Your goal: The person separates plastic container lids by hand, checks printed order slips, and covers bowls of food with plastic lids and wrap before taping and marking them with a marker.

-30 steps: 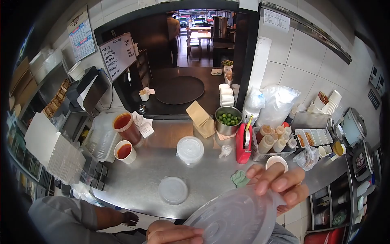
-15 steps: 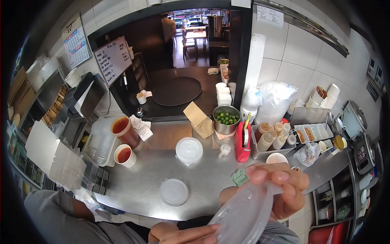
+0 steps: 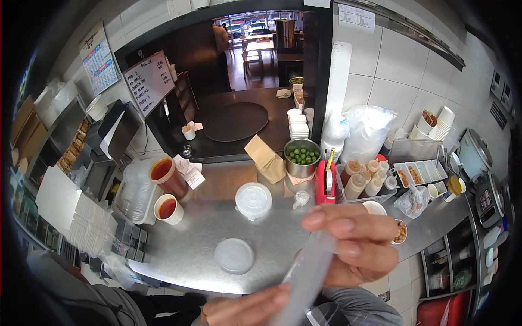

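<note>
A translucent plastic lid (image 3: 311,271) is held up close to the camera, tilted almost edge-on and a little blurred. My right hand (image 3: 359,244) pinches its upper edge between thumb and fingers. Lower down, my left hand (image 3: 247,305) has its fingers closed on the lid's other side; part of that hand is hidden below the frame. Beyond the hands, a round lidded container (image 3: 253,200) stands on the steel counter (image 3: 190,244). Nearer to me on the counter is another round translucent lidded tub or lid (image 3: 234,256).
Left on the counter are a tub of red sauce (image 3: 168,176) and a paper cup of sauce (image 3: 168,208). At the back stand a paper bag (image 3: 265,159), a pot of green limes (image 3: 302,157) and a red tape dispenser (image 3: 325,185). Squeeze bottles (image 3: 364,178) fill a basket at right.
The lid has turned from a broad slanted face to nearly edge-on. My right hand has shifted slightly left; my left hand stays on the lid. The view has moved slightly.
</note>
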`<state>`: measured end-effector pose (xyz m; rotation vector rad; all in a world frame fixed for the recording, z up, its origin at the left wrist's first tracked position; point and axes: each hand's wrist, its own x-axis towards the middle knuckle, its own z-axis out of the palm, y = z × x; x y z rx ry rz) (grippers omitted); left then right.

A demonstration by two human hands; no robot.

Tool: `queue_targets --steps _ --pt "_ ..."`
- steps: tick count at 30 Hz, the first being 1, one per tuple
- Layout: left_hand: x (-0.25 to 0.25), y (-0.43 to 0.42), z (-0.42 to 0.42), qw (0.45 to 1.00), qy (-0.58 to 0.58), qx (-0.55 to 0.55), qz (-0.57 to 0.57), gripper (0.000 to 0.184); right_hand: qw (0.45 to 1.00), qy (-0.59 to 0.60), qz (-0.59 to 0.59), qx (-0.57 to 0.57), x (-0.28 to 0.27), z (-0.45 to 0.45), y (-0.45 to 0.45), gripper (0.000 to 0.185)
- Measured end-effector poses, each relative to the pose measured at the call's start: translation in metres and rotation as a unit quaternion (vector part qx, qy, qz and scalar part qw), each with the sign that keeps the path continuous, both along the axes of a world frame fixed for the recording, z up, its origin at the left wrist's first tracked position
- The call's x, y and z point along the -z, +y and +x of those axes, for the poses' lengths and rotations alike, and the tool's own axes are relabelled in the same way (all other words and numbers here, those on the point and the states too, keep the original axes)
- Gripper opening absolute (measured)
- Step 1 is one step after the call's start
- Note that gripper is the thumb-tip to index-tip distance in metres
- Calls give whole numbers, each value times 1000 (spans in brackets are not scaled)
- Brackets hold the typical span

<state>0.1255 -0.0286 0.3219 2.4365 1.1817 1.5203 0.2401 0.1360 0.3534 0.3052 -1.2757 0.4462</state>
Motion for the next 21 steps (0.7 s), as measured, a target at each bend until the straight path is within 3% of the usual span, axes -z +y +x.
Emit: queue_targets --steps 1,3,4,5,8,11,19,21 --pt "9 6 10 988 -88 -118 41 63 1000 -31 2 0 0 1 3 26" --pt "28 16 30 895 -303 -315 95 69 995 -100 8 15 2 0 11 22" --pt "23 24 18 887 -335 -308 82 67 990 -138 13 29 4 -3 16 19" --pt "10 25 -4 954 -230 -194 18 32 987 -160 -3 15 8 -9 20 16" --pt "12 47 -13 906 -364 -193 -100 33 973 -227 -47 -9 35 -30 31 14" --pt "45 80 -24 887 -407 -183 -120 30 958 -273 -84 -4 73 -54 44 20" --pt "118 94 -42 875 -407 -199 -172 29 903 -373 -208 -42 135 -65 51 18" --pt "130 91 -45 863 -418 -202 -197 28 906 -384 -179 -19 147 -67 52 17"
